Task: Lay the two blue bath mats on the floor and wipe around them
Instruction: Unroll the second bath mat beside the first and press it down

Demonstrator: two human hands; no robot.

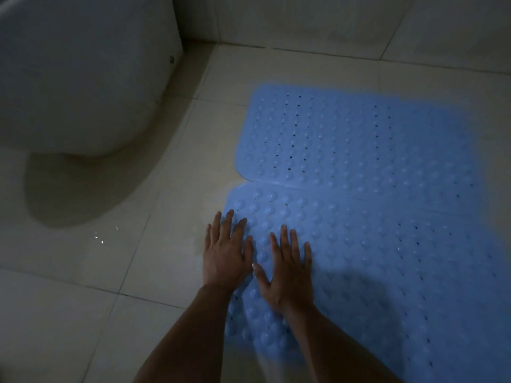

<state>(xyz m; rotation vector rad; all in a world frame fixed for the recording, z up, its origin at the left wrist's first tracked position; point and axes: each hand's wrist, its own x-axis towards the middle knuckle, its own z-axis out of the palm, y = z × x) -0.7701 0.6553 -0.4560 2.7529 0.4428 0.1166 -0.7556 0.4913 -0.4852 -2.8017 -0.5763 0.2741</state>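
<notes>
Fingers (237,225) of the left hand (225,255) are straight and spread, pressing flat on the left edge of the nearer blue rubber bath mat with raised bumps and drain holes (387,272); outer fingers overhang onto the pale tiled floor (83,313). Right hand (289,275) just beside it, also flat with fingers apart, pressing the same mat, thumbs near touching. Far left: white ceramic toilet base (83,78), well apart from the mats, with wet glints on the tile below it. Second blue studded bath mat (345,139) lies flat farther out, its near edge overlapping the first. Status, my read: both mats down, nearer one being smoothed. Wiping not yet done, no cloth in view.
</notes>
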